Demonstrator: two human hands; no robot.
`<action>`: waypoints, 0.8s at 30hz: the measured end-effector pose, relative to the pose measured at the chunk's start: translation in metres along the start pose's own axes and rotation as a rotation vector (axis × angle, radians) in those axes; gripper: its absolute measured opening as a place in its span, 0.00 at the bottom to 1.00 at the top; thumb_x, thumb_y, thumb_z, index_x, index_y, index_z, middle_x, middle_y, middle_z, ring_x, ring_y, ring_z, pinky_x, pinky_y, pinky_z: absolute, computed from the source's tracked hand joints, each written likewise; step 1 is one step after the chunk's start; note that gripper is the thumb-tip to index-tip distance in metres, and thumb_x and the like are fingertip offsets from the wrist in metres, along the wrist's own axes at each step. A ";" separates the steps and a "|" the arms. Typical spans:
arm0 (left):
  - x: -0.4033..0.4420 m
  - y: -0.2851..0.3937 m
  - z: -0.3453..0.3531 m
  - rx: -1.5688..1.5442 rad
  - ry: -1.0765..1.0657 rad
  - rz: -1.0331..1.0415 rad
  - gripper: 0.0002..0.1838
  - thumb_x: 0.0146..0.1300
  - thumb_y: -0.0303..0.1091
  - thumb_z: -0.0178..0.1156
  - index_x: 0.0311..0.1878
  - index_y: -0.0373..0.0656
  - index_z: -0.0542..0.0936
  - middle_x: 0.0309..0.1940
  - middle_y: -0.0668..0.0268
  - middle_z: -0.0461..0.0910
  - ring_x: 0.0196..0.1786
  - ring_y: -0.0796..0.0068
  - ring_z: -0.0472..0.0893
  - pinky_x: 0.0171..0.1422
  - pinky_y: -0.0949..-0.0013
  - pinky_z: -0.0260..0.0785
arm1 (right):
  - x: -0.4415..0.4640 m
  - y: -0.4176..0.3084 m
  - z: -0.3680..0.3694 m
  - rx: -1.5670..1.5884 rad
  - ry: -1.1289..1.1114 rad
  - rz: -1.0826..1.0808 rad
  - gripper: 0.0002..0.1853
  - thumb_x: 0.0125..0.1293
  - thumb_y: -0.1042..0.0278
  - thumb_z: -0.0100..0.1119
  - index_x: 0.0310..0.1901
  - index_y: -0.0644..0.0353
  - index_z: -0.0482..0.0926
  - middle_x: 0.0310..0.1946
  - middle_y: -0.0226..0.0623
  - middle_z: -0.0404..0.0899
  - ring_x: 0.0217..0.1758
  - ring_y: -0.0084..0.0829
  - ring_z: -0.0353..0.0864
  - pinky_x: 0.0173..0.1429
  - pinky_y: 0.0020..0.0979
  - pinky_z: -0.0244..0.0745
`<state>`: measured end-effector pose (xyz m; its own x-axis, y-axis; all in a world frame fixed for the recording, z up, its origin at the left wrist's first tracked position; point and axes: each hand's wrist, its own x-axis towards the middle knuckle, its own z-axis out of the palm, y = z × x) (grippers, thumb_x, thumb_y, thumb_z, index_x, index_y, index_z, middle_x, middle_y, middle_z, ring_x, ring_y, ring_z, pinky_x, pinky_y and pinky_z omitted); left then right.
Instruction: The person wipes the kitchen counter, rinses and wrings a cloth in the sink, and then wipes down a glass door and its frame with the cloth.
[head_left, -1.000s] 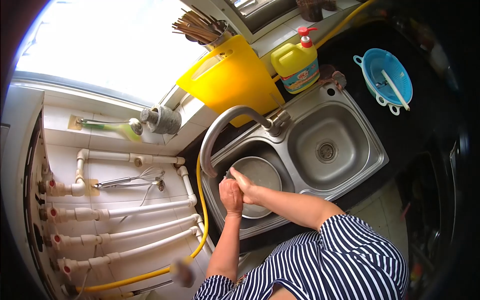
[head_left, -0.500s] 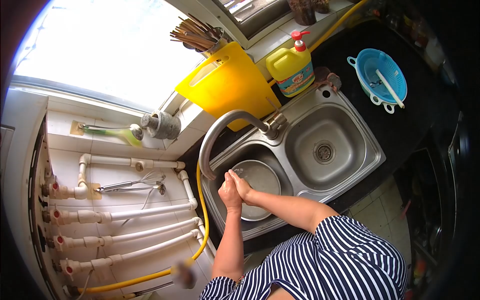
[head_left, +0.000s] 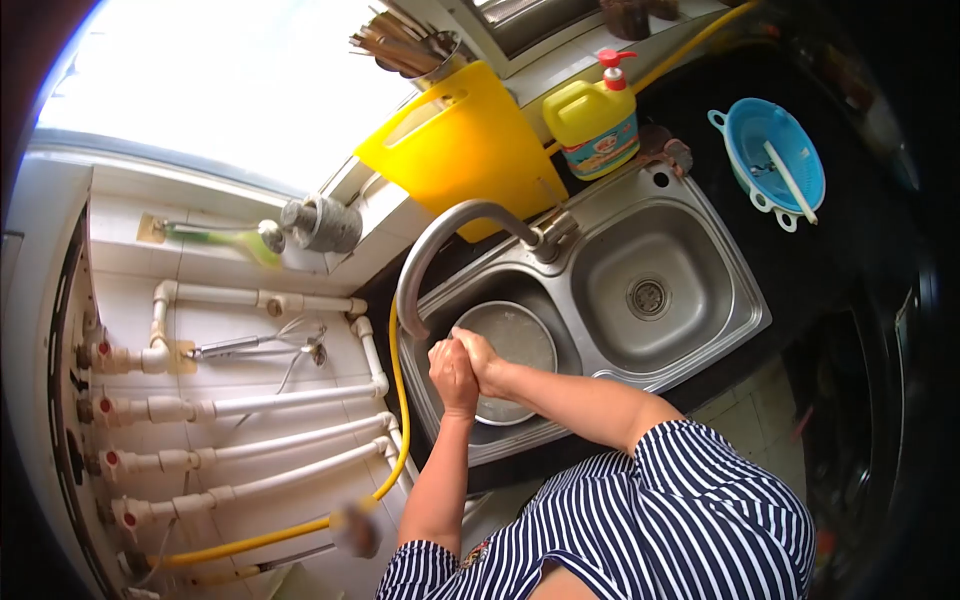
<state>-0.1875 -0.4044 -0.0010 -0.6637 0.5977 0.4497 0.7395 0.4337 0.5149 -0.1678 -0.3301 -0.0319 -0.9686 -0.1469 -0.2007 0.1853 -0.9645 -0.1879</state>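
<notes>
My left hand [head_left: 452, 377] and my right hand [head_left: 478, 357] are pressed together over the left basin of the steel sink [head_left: 600, 372]. The fingers of both are wrapped round each other, and whether anything lies between the palms is hidden. Below them a round metal bowl [head_left: 522, 338] sits in the basin. The curved faucet [head_left: 425, 242] arches over the left basin, its spout just up and left of my hands. No stream of water can be made out.
A yellow cutting board [head_left: 465, 150] leans behind the faucet, beside a yellow soap bottle [head_left: 592, 125]. On the dark counter at right is a blue basket [head_left: 765, 125] holding a white stick. White pipes [head_left: 290, 400] and a yellow hose [head_left: 402, 400] run at left.
The view has shifted slightly. My clasped hands have moved a little against each other, staying over the bowl.
</notes>
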 end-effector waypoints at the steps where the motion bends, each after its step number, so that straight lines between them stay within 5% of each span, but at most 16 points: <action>1: 0.001 0.001 0.003 -0.023 0.054 -0.065 0.20 0.78 0.40 0.47 0.32 0.35 0.75 0.29 0.54 0.76 0.35 0.55 0.76 0.43 0.57 0.67 | 0.000 -0.001 0.006 -0.016 0.064 -0.051 0.26 0.78 0.44 0.35 0.28 0.51 0.75 0.27 0.30 0.78 0.33 0.29 0.77 0.46 0.34 0.74; 4: -0.001 0.000 0.014 -0.120 0.230 -0.269 0.24 0.77 0.47 0.52 0.30 0.36 0.76 0.26 0.61 0.78 0.31 0.72 0.75 0.37 0.63 0.66 | 0.022 0.015 -0.006 -0.039 0.178 -0.147 0.24 0.78 0.49 0.37 0.29 0.55 0.74 0.27 0.30 0.78 0.33 0.30 0.76 0.42 0.36 0.73; 6: -0.004 -0.006 0.017 -0.335 0.329 -0.479 0.25 0.77 0.49 0.53 0.27 0.39 0.77 0.23 0.69 0.77 0.27 0.81 0.70 0.33 0.68 0.65 | 0.036 0.027 -0.022 -1.021 0.325 -0.631 0.26 0.77 0.50 0.40 0.27 0.62 0.75 0.26 0.35 0.80 0.31 0.33 0.77 0.40 0.43 0.73; 10: 0.001 0.018 0.005 -0.603 0.458 -0.764 0.29 0.76 0.51 0.53 0.21 0.41 0.76 0.19 0.70 0.76 0.23 0.80 0.73 0.30 0.70 0.65 | 0.029 0.020 -0.007 -0.834 0.392 -0.247 0.34 0.73 0.45 0.41 0.30 0.72 0.84 0.25 0.55 0.83 0.34 0.37 0.84 0.45 0.46 0.75; 16: 0.008 0.034 0.006 -0.861 0.651 -0.925 0.30 0.77 0.50 0.50 0.18 0.43 0.74 0.17 0.68 0.75 0.20 0.76 0.74 0.29 0.68 0.67 | 0.013 0.012 -0.002 -0.965 0.412 -0.239 0.37 0.73 0.41 0.36 0.36 0.72 0.84 0.35 0.69 0.81 0.47 0.60 0.84 0.55 0.49 0.74; 17: 0.009 0.035 0.007 -0.862 0.654 -0.931 0.30 0.77 0.50 0.50 0.18 0.43 0.74 0.17 0.68 0.75 0.20 0.76 0.74 0.29 0.68 0.67 | 0.013 0.015 -0.002 -0.946 0.467 -0.329 0.35 0.75 0.45 0.42 0.23 0.74 0.77 0.18 0.51 0.76 0.27 0.35 0.77 0.41 0.45 0.70; 18: 0.011 0.036 0.007 -0.869 0.687 -0.966 0.29 0.77 0.50 0.50 0.19 0.44 0.73 0.17 0.68 0.75 0.20 0.75 0.74 0.29 0.68 0.68 | 0.010 0.014 0.000 -0.948 0.470 -0.323 0.35 0.75 0.45 0.42 0.23 0.74 0.77 0.18 0.51 0.76 0.27 0.35 0.77 0.41 0.45 0.70; 21: 0.008 0.027 0.010 -0.948 0.724 -0.991 0.28 0.77 0.50 0.51 0.19 0.46 0.71 0.16 0.68 0.73 0.19 0.74 0.72 0.29 0.68 0.68 | 0.003 0.007 0.000 -0.993 0.428 -0.325 0.35 0.75 0.45 0.41 0.25 0.73 0.78 0.20 0.57 0.76 0.28 0.42 0.78 0.43 0.47 0.70; 23: 0.001 0.012 0.013 -1.017 0.735 -0.974 0.27 0.77 0.49 0.52 0.19 0.48 0.70 0.15 0.68 0.72 0.19 0.73 0.71 0.28 0.68 0.67 | 0.004 0.005 -0.003 -1.078 0.429 -0.247 0.36 0.74 0.41 0.35 0.34 0.69 0.85 0.34 0.68 0.80 0.47 0.64 0.82 0.54 0.50 0.73; 24: -0.002 0.005 0.013 -1.129 0.716 -0.948 0.27 0.77 0.49 0.52 0.18 0.49 0.68 0.14 0.68 0.70 0.19 0.72 0.70 0.28 0.68 0.67 | 0.002 0.005 -0.003 -1.079 0.423 -0.240 0.36 0.74 0.41 0.35 0.34 0.69 0.85 0.34 0.68 0.80 0.47 0.64 0.82 0.54 0.50 0.73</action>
<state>-0.1808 -0.3948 -0.0087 -0.9570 -0.1340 -0.2574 -0.1770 -0.4335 0.8836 -0.1688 -0.3343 -0.0362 -0.9034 0.2924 -0.3137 0.2468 -0.2439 -0.9379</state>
